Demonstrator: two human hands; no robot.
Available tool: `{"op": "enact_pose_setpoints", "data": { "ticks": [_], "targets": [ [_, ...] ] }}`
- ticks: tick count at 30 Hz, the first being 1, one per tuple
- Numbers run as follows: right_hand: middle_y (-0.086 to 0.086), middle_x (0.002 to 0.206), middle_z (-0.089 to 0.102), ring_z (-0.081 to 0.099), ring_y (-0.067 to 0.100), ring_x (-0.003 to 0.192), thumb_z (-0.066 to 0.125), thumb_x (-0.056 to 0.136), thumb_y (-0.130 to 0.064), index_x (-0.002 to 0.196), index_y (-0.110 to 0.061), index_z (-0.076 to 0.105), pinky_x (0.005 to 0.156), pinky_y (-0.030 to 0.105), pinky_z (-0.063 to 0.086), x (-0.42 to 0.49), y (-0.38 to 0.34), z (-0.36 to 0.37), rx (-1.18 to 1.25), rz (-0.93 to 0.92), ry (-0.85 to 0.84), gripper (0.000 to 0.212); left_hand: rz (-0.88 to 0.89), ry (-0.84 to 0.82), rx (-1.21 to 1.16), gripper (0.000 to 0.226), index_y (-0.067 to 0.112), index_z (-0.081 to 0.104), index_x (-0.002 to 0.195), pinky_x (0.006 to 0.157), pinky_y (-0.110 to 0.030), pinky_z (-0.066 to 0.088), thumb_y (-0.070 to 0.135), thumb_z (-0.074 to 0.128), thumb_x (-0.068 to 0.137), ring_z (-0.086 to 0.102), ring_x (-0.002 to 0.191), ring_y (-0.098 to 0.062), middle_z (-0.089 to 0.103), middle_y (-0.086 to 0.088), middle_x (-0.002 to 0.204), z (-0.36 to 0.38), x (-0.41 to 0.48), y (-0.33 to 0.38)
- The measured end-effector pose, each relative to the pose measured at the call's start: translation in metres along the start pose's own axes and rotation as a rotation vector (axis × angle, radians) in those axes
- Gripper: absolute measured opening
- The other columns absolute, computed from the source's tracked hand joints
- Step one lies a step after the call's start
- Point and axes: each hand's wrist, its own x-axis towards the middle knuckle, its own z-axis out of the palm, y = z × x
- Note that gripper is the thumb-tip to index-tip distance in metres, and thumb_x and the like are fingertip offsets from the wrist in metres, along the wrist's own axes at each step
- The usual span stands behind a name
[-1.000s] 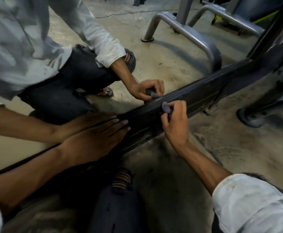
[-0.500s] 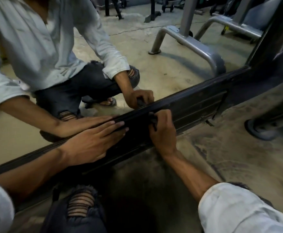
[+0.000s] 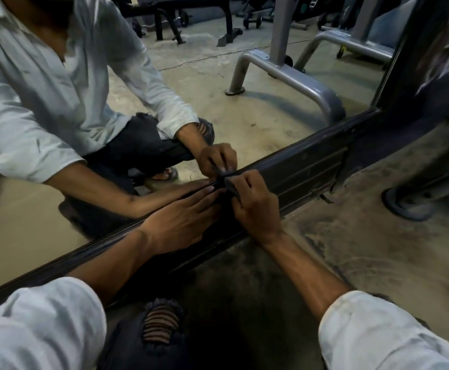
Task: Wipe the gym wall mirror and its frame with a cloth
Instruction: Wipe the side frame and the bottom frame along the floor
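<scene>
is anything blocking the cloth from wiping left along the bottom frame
Yes: the left hand lies flat on the frame, fingers right beside the cloth pinched in the right hand. Rightward, nothing visible blocks it up to the corner.

The dark frame (image 3: 311,166) crosses the view from 8 o'clock to 2 o'clock, below the mirror (image 3: 244,116). At centre the right hand (image 3: 255,206) pinches a dark cloth (image 3: 230,182) against the frame's top edge. The left hand (image 3: 180,225) lies flat on the frame at the cloth's 8 o'clock, fingers straight. A torn knee (image 3: 162,327) shows at 6 o'clock.
</scene>
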Motion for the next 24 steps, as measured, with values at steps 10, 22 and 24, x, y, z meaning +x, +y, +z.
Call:
{"op": "enact_pose_setpoints", "data": {
  "ticks": [10, 22, 24],
  "targets": [
    [0.006, 0.109, 0.054, 0.058, 0.023, 0.093, 0.064, 0.09, -0.007, 0.109, -0.013, 0.067, 0.061, 0.036, 0.054, 0.01, 0.016, -0.013, 0.026, 0.044, 0.028, 0.02, 0.025, -0.058, 0.122, 0.085, 0.0, 0.022, 0.167, 0.133, -0.051, -0.002, 0.036, 0.057, 0.098, -0.005, 0.165, -0.037, 0.02, -0.02, 0.175, -0.003, 0.003, 0.001],
    [0.006, 0.106, 0.049, 0.058, 0.026, 0.082, 0.062, 0.094, -0.005, 0.101, -0.012, 0.044, 0.057, 0.037, 0.051, -0.009, 0.017, 0.003, 0.155, 0.257, 0.119, 0.02, 0.08, -0.047, 0.121, 0.09, 0.002, 0.023, 0.167, 0.134, -0.048, -0.001, 0.034, 0.061, 0.093, -0.003, 0.165, -0.033, 0.011, -0.016, 0.177, -0.011, 0.016, -0.003],
    [0.004, 0.105, 0.047, 0.058, 0.027, 0.081, 0.063, 0.094, -0.007, 0.099, -0.012, 0.045, 0.057, 0.037, 0.044, -0.007, 0.029, 0.0, 0.176, 0.386, 0.156, 0.02, 0.114, -0.041, 0.151, 0.091, 0.001, 0.022, 0.167, 0.133, -0.048, -0.004, 0.036, 0.061, 0.094, -0.004, 0.165, -0.034, 0.01, -0.017, 0.177, -0.013, 0.029, -0.005]
  ]
}}
